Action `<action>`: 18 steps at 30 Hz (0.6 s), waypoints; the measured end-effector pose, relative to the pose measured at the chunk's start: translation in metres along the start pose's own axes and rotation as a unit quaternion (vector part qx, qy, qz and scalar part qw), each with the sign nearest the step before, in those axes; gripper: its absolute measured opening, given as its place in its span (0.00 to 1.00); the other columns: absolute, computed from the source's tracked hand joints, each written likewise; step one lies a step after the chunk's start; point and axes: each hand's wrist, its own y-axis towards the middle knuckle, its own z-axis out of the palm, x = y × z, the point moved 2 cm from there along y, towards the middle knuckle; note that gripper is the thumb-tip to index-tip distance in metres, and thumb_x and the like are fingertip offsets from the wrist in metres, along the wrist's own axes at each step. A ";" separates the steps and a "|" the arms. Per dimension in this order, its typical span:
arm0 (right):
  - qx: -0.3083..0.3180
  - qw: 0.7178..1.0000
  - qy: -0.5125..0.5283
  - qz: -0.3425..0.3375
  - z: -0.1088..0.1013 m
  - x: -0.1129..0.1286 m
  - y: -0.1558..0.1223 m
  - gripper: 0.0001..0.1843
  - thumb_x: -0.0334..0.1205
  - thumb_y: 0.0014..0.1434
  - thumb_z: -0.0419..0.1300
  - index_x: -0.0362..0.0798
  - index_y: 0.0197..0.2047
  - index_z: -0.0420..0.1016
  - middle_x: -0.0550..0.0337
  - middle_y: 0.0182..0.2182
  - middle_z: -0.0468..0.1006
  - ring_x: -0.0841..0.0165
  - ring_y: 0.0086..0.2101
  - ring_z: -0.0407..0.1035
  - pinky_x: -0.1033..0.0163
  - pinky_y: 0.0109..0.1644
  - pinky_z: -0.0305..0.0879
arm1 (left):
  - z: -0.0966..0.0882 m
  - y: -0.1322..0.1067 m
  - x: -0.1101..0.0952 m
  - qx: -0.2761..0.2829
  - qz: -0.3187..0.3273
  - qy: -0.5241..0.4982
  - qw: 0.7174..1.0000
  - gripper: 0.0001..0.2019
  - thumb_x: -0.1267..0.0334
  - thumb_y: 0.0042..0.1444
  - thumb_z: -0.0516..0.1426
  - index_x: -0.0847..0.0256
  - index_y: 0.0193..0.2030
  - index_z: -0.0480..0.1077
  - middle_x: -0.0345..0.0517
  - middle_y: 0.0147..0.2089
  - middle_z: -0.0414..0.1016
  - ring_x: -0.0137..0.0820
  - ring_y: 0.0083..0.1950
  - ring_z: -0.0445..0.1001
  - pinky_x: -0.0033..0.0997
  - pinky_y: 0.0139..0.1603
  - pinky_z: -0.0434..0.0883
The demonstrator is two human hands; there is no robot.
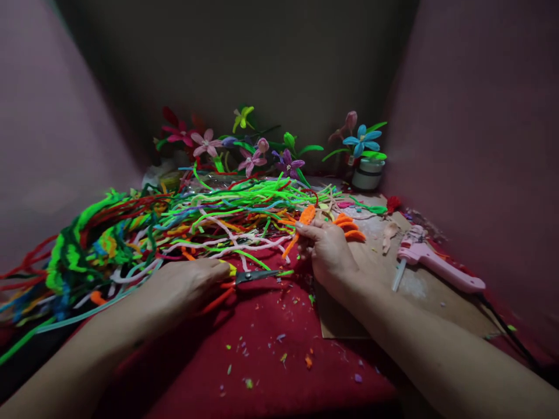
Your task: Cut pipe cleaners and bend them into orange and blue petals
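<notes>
The right hand (329,253) pinches bendy, likely featherlight orange petals (347,227) near their base; left of them, the left hand (187,285) clasps scissors (257,275).

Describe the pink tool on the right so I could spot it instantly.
Start at the red cloth, then the brown cardboard sheet on its right side. The glue gun lies there beyond the right hand, the only pink, pistol-shaped thing, trailing a black cord.

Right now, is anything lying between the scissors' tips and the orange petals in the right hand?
Nothing visible does. The scissors in the left hand point across bare red cloth toward the orange petals in the right hand.
</notes>
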 end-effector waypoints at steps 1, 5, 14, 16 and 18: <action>0.007 1.000 -0.006 0.010 0.001 0.000 -0.001 0.11 0.34 0.41 0.62 0.46 0.19 0.61 0.69 0.13 0.62 0.78 0.13 0.55 0.70 0.16 0.47 | -0.002 0.003 0.000 0.038 0.007 0.027 0.999 0.08 0.66 0.54 0.49 0.56 0.30 0.69 0.39 0.29 0.73 0.29 0.26 0.67 0.28 0.26 0.56; 0.032 0.999 -0.010 0.041 0.003 -0.003 -0.005 0.10 0.36 0.42 0.62 0.46 0.20 0.61 0.68 0.13 0.64 0.77 0.13 0.57 0.70 0.16 0.49 | -0.004 0.016 0.005 0.074 -0.010 0.106 0.992 0.11 0.64 0.57 0.46 0.58 0.29 0.66 0.42 0.28 0.69 0.30 0.25 0.64 0.29 0.26 0.56; 0.153 0.987 -0.048 -0.017 0.010 -0.002 -0.014 0.10 0.38 0.46 0.62 0.44 0.20 0.64 0.68 0.14 0.64 0.78 0.16 0.55 0.70 0.19 0.49 | -0.021 0.030 -0.033 -0.011 -0.089 -0.227 0.970 0.16 0.52 0.54 0.52 0.59 0.42 0.72 0.42 0.32 0.72 0.30 0.31 0.69 0.26 0.30 0.64; 0.182 0.981 -0.061 -0.019 0.012 -0.001 -0.018 0.10 0.38 0.47 0.61 0.44 0.20 0.65 0.68 0.15 0.65 0.78 0.16 0.55 0.70 0.20 0.50 | -0.019 0.033 -0.047 0.016 -0.152 -0.373 0.915 0.18 0.50 0.54 0.53 0.61 0.42 0.72 0.38 0.24 0.69 0.26 0.22 0.62 0.24 0.21 0.58; 0.200 0.976 -0.080 -0.022 0.013 -0.001 -0.021 0.10 0.38 0.48 0.61 0.44 0.20 0.66 0.68 0.15 0.65 0.78 0.16 0.55 0.69 0.20 0.50 | -0.015 0.036 -0.055 -0.025 -0.175 -0.464 0.868 0.15 0.52 0.52 0.55 0.63 0.36 0.72 0.39 0.24 0.69 0.24 0.22 0.62 0.22 0.21 0.57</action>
